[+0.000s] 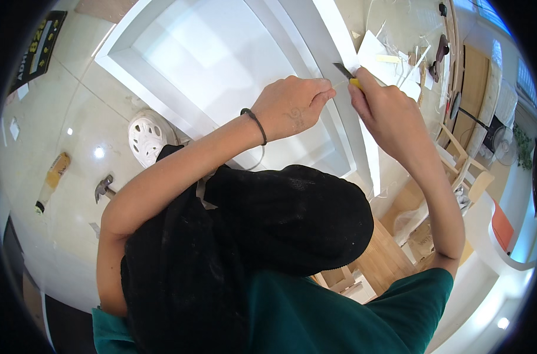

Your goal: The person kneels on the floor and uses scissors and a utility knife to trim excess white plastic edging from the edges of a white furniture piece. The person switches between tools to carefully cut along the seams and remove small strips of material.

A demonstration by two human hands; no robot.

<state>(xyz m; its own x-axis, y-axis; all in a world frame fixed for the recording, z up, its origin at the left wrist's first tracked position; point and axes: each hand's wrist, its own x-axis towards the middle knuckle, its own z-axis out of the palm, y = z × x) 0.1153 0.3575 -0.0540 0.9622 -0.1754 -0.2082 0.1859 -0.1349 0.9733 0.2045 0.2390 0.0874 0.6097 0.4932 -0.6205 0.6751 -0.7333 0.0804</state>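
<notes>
A large white frame-like panel (pixel 215 44) with raised edges lies before me, reaching up to my legs. My right hand (pixel 379 106) grips a yellow-handled utility knife (pixel 349 76), its dark blade pointing up and left above the panel's right edge. Just left of it, my left hand (pixel 301 104) is closed with thumb and forefinger pinched on a thin pale strand (pixel 339 83). The strand runs toward the knife; whether it touches the blade I cannot tell.
A claw hammer (pixel 104 188) and a plastic bottle (pixel 52 182) lie on the tiled floor at left. White offcuts and thin strips (pixel 383 57) are scattered right of the panel. Wooden furniture parts (pixel 461 155) and a fan (pixel 505 146) are farther right.
</notes>
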